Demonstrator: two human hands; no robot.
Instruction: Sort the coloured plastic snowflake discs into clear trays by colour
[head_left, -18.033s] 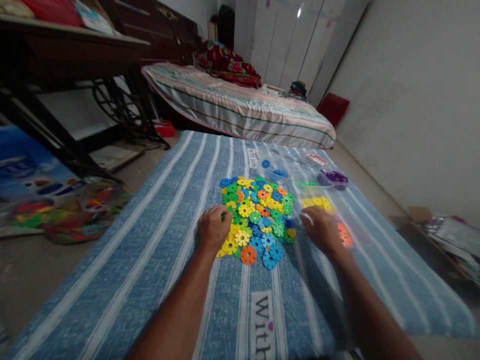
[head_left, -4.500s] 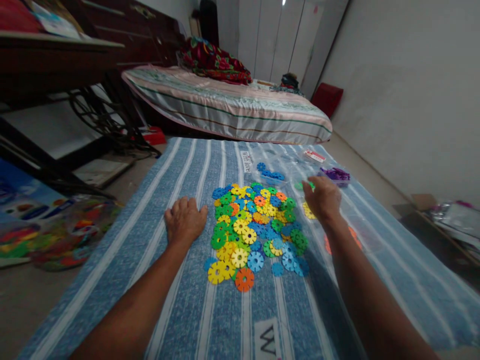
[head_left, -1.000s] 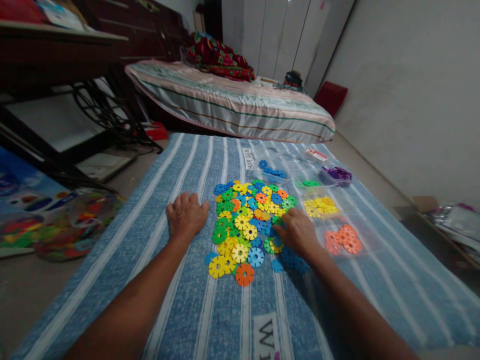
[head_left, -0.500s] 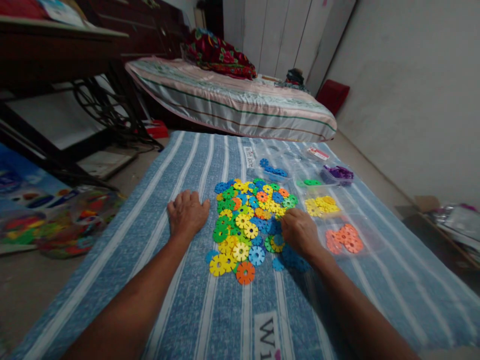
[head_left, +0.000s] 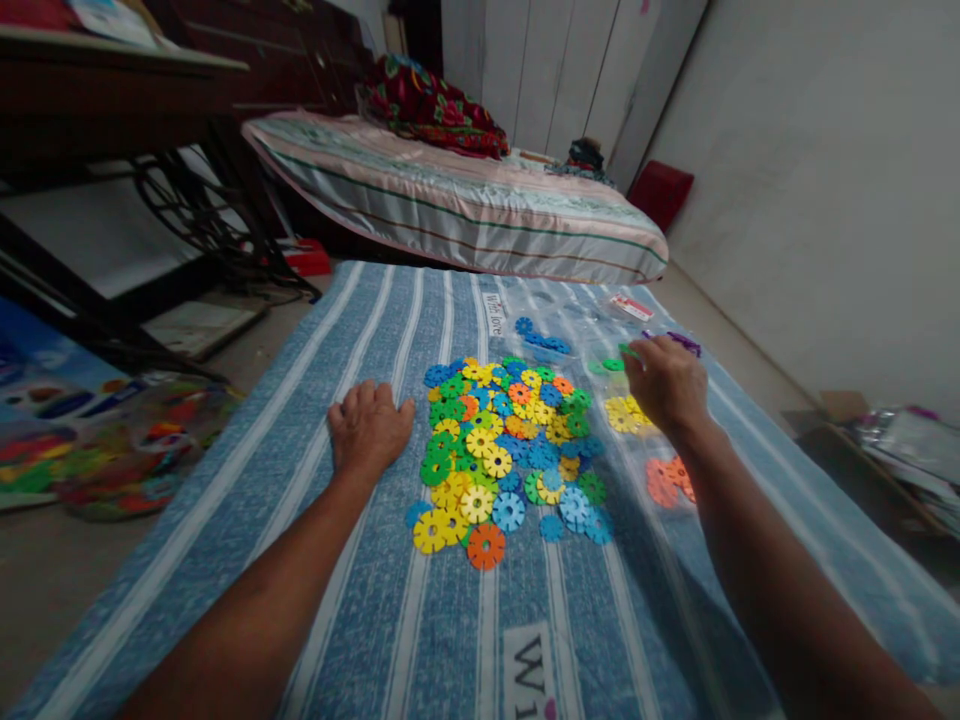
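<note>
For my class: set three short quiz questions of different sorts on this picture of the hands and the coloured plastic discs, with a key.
1. True or false: the left hand lies flat on the striped blue cloth beside the mixed pile of discs.
2. Multiple choice: the right hand is raised nearest to A) the orange discs, B) the small group of green discs, C) the bed.
3. Fill in: the lone disc at the near edge of the pile is ____ in colour.

Key: 1 true; 2 B; 3 orange.
</note>
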